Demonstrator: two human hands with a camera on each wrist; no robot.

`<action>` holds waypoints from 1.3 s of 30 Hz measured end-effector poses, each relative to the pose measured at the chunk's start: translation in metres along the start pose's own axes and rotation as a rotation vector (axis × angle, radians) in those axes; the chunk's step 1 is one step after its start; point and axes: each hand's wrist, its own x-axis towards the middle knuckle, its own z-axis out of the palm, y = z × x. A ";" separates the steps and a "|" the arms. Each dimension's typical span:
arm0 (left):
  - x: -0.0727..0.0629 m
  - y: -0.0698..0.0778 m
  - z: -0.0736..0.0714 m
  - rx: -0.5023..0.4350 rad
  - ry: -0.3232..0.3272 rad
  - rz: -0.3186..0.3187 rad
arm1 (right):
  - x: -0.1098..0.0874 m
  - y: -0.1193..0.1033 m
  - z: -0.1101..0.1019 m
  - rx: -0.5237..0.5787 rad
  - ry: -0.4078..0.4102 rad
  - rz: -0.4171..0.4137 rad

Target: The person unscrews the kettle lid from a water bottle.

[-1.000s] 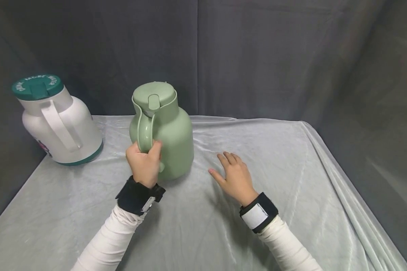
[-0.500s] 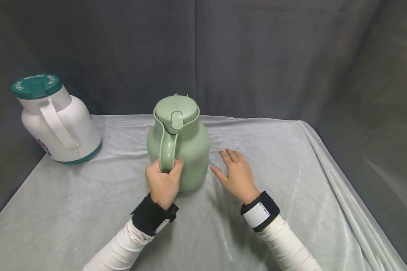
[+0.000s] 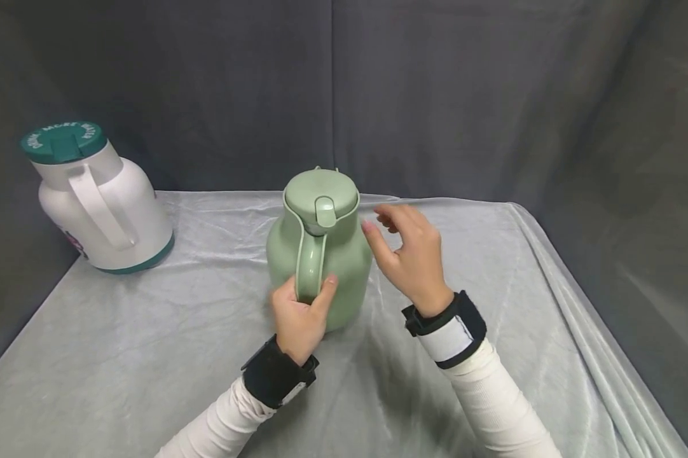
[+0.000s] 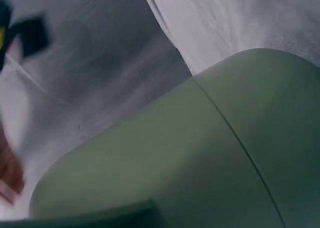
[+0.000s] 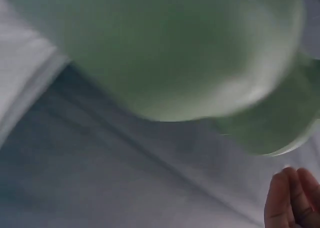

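Gripped in the left hand (image 3: pixel 302 321): the glossy, curved handle (image 3: pixel 309 264) of a pale green, round-shouldered jug (image 3: pixel 348 261).
That jug is upright at the middle of the silvery-grey, velvety cloth (image 3: pixel 493 286); whether its base touches is unclear. Just beside its neck, the right hand (image 3: pixel 415 257) is relaxed, fingers bent. Well apart, far left, stands a white, rounded jug (image 3: pixel 132 207) with a teal lid (image 3: pixel 63 143).

Left hand (image 3: pixel 299 323) gripping, right hand (image 3: pixel 412 261) free
Left thumb (image 3: pixel 327 292) points forward; right fingers (image 3: pixel 405 217) loosely bent, tips apart from right thumb (image 3: pixel 378 245).
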 end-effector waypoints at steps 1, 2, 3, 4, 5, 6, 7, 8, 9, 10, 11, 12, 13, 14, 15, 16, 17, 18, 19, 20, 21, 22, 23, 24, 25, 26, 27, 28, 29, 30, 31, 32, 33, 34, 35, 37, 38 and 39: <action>0.000 0.000 -0.001 0.009 -0.021 0.011 | 0.007 -0.006 0.000 0.022 -0.004 -0.025; 0.000 0.000 -0.003 0.017 -0.048 0.023 | 0.013 -0.012 0.001 0.035 -0.013 -0.047; 0.001 0.000 -0.005 0.022 -0.079 0.031 | 0.018 -0.018 0.003 0.041 -0.027 -0.066; 0.001 0.000 -0.007 0.012 -0.119 0.041 | 0.023 -0.023 0.004 0.039 -0.050 -0.083; 0.002 -0.001 -0.009 -0.003 -0.161 0.046 | 0.027 -0.028 0.006 0.030 -0.072 -0.093; 0.004 -0.002 -0.011 -0.029 -0.204 0.048 | 0.029 -0.031 0.009 0.013 -0.096 -0.099; 0.005 -0.002 -0.013 -0.062 -0.245 0.046 | 0.031 -0.034 0.011 -0.010 -0.118 -0.102; 0.007 -0.002 -0.015 -0.101 -0.286 0.040 | 0.033 -0.036 0.013 -0.033 -0.138 -0.103; 0.008 -0.002 -0.017 -0.148 -0.325 0.032 | 0.034 -0.038 0.015 -0.049 -0.154 -0.103; 0.010 -0.003 -0.018 -0.201 -0.367 0.018 | 0.035 -0.039 0.017 -0.067 -0.167 -0.102; 0.012 -0.003 -0.018 -0.247 -0.406 0.005 | 0.036 -0.039 0.018 -0.081 -0.174 -0.102; 0.013 -0.004 -0.018 -0.292 -0.444 -0.006 | 0.036 -0.040 0.019 -0.092 -0.178 -0.102; 0.014 -0.004 -0.018 -0.327 -0.473 -0.014 | 0.036 -0.040 0.019 -0.098 -0.178 -0.104; 0.015 -0.004 -0.017 -0.358 -0.496 -0.023 | 0.036 -0.040 0.020 -0.099 -0.175 -0.112; 0.016 -0.005 -0.017 -0.383 -0.514 -0.031 | 0.037 -0.040 0.020 -0.096 -0.171 -0.124; 0.016 -0.006 -0.016 -0.401 -0.526 -0.036 | 0.037 -0.040 0.020 -0.090 -0.167 -0.139; 0.016 -0.006 -0.016 -0.411 -0.529 -0.039 | 0.037 -0.039 0.020 -0.083 -0.162 -0.155; 0.016 -0.007 -0.015 -0.416 -0.525 -0.042 | 0.038 -0.039 0.020 -0.077 -0.157 -0.171; 0.015 -0.007 -0.015 -0.416 -0.518 -0.044 | 0.038 -0.038 0.021 -0.070 -0.151 -0.190; 0.015 -0.007 -0.015 -0.418 -0.510 -0.047 | 0.038 -0.038 0.021 -0.059 -0.144 -0.207; 0.015 -0.007 -0.015 -0.416 -0.502 -0.056 | 0.038 -0.037 0.021 -0.049 -0.136 -0.222; 0.015 -0.007 -0.015 -0.414 -0.495 -0.065 | 0.038 -0.036 0.022 -0.038 -0.127 -0.236; 0.014 -0.007 -0.016 -0.410 -0.490 -0.077 | 0.038 -0.034 0.023 -0.029 -0.118 -0.248; 0.014 -0.007 -0.016 -0.407 -0.486 -0.089 | 0.038 -0.033 0.024 -0.018 -0.109 -0.259; 0.014 -0.007 -0.015 -0.401 -0.483 -0.100 | 0.037 -0.032 0.025 -0.004 -0.100 -0.267; 0.014 -0.007 -0.015 -0.397 -0.482 -0.112 | 0.037 -0.030 0.025 0.010 -0.091 -0.273; 0.015 -0.007 -0.015 -0.392 -0.481 -0.123 | 0.036 -0.028 0.026 0.022 -0.083 -0.280; 0.015 -0.007 -0.014 -0.390 -0.483 -0.126 | 0.036 -0.027 0.026 0.034 -0.078 -0.287; 0.015 -0.007 -0.014 -0.389 -0.486 -0.131 | 0.036 -0.025 0.026 0.047 -0.076 -0.290; 0.015 -0.007 -0.014 -0.390 -0.488 -0.132 | 0.036 -0.024 0.026 0.065 -0.076 -0.291; 0.015 -0.007 -0.014 -0.393 -0.490 -0.131 | 0.036 -0.022 0.025 0.081 -0.077 -0.290; 0.015 -0.007 -0.014 -0.394 -0.490 -0.134 | 0.037 -0.020 0.025 0.100 -0.080 -0.287; 0.014 -0.007 -0.014 -0.394 -0.489 -0.138 | 0.037 -0.018 0.024 0.117 -0.084 -0.285; 0.014 -0.007 -0.015 -0.395 -0.490 -0.140 | 0.037 -0.016 0.023 0.132 -0.089 -0.282; 0.014 -0.007 -0.015 -0.394 -0.488 -0.147 | 0.038 -0.014 0.022 0.151 -0.093 -0.278; 0.014 -0.007 -0.016 -0.389 -0.481 -0.158 | 0.039 -0.010 0.020 0.170 -0.102 -0.274; 0.014 -0.006 -0.016 -0.384 -0.475 -0.164 | 0.039 -0.008 0.019 0.178 -0.106 -0.274; 0.014 -0.006 -0.017 -0.380 -0.471 -0.167 | 0.039 -0.007 0.019 0.181 -0.109 -0.275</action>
